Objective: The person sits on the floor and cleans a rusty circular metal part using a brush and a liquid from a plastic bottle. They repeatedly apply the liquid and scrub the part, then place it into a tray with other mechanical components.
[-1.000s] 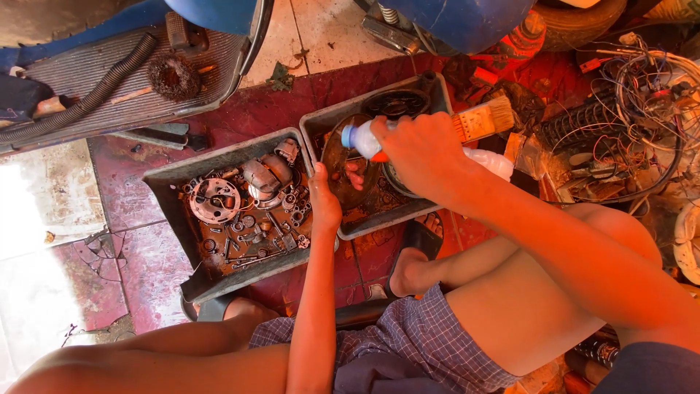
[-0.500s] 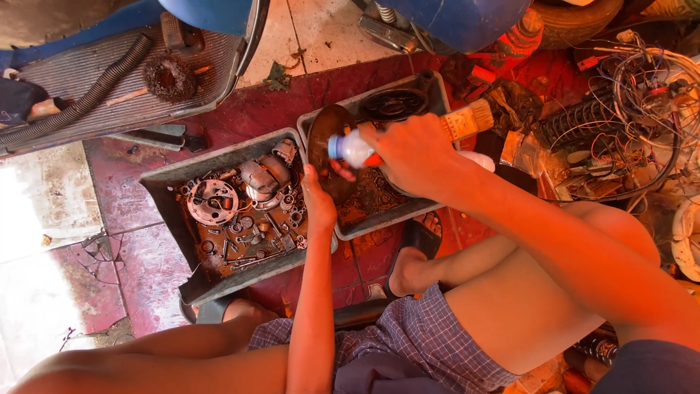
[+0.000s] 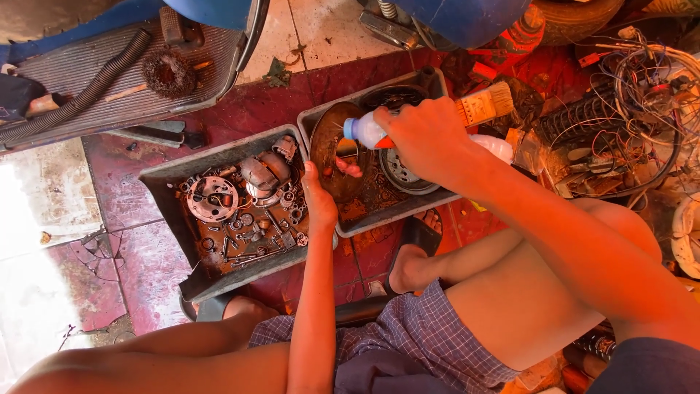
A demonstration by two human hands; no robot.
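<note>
While right hand (image 3: 426, 138) grips plastic bottle (image 3: 362, 131), left hand (image 3: 319, 198) — round rusty disc (image 3: 329, 149)

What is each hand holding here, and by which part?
Right hand grips a white bottle by its body, a brush alongside. Left hand holds a brown round part by its lower edge.

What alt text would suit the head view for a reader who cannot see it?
The right hand tips a white plastic bottle with a blue cap over a round rusty metal part that the left hand steadies in a grey metal tray. A second grey tray of small engine parts lies beside it on the red floor.
</note>
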